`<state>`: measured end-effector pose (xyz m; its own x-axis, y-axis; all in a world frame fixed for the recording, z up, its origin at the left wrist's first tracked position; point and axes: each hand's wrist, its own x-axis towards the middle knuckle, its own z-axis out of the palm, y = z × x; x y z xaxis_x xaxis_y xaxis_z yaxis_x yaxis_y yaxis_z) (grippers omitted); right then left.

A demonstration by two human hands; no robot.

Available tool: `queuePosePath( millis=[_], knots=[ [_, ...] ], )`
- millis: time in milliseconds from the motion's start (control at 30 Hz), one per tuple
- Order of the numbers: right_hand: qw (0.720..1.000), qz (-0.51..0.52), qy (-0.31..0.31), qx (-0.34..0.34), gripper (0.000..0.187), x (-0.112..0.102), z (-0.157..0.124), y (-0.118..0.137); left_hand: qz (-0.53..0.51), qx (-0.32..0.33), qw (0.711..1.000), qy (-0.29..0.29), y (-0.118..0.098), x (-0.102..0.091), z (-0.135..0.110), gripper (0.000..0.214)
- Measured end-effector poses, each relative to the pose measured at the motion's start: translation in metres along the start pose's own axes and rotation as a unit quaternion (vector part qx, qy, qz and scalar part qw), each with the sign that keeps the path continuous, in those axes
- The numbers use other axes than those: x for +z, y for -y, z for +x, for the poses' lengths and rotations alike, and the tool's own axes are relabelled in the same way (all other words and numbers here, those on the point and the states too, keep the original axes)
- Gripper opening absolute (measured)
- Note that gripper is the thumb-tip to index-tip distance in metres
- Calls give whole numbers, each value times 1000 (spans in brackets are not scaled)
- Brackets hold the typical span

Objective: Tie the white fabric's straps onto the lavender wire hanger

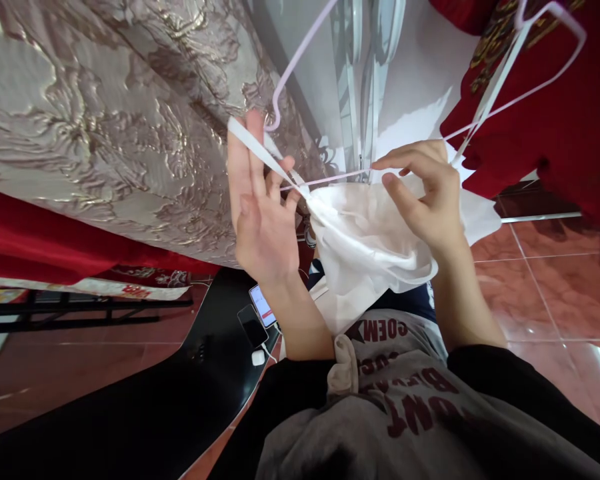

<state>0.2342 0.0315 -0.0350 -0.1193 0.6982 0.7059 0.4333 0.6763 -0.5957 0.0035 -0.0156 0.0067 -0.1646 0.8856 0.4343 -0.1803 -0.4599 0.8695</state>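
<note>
A thin pink clothes hanger (300, 55) is held in front of me, its lower bar running between my hands. From it hangs a sheer white garment (360, 233) with narrow straps. My left hand (267, 227) has its fingers stretched out, palm toward me, and one white strap (260, 152) loops over the fingertips beside the hanger's left end. My right hand (425, 193) is curled around the lower bar, thumb and forefinger a little apart; its other fingers are hidden. The right strap (495, 93) runs up to the hanger's far right corner.
Embossed pale fabric (130, 133) hangs at the left, red cloth (555, 120) at the right. A black glossy bench (155, 400) holds two phones (253, 327) and a small white case (258, 358). Metal legs (360, 87) stand ahead on red floor tiles (545, 287).
</note>
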Motion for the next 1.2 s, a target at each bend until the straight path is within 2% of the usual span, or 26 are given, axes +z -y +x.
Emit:
queuePosePath(
  millis=[100,167,300,367,433,500,567,667,767,833,933,967,1000,1100,1133,1200],
  knots=[
    [1000,7,1,-5,20,2,-1,-3,34,0,999,-31,-1,-4,0,59],
    [1000,3,-8,-1,21,2,0,-6,24,6,998,-60,-5,-9,0,49],
    [1000,-1,-15,10,23,-2,1,-10,-46,37,980,-188,-5,-30,-3,29],
    [1000,0,-18,14,23,-5,0,-11,-66,28,966,-250,3,-46,-2,25],
    [1000,-1,-22,16,23,-5,0,-11,-57,9,956,-288,14,-61,0,22],
    [1000,1,-23,14,23,-4,-1,-9,-37,-21,960,-276,25,-68,2,21],
    [1000,6,-17,7,22,-2,-2,-5,-21,-49,973,-225,32,-64,4,21],
    [1000,12,-9,-13,21,3,-4,5,0,-59,985,-160,36,-43,3,30],
    [999,20,-28,-22,22,8,-7,10,24,-46,986,-157,35,-25,2,36],
    [992,60,-109,-19,26,9,-6,5,37,-46,985,-163,35,-20,2,40],
    [940,127,-316,-18,48,2,2,-13,45,-52,984,-164,34,-20,3,43],
    [928,140,-347,-2,55,-4,7,-19,42,-52,984,-163,34,-21,3,42],
    [927,145,-345,26,59,-11,12,-23,35,-49,985,-161,34,-21,3,41],
    [951,145,-244,124,51,-35,26,-20,-10,-24,989,-145,35,-21,4,31],
    [954,139,-226,136,45,-41,29,-15,-24,-14,990,-138,36,-20,4,26],
    [957,124,-230,125,36,-51,36,-4,-33,-5,991,-132,37,-19,4,19]
  ],
)
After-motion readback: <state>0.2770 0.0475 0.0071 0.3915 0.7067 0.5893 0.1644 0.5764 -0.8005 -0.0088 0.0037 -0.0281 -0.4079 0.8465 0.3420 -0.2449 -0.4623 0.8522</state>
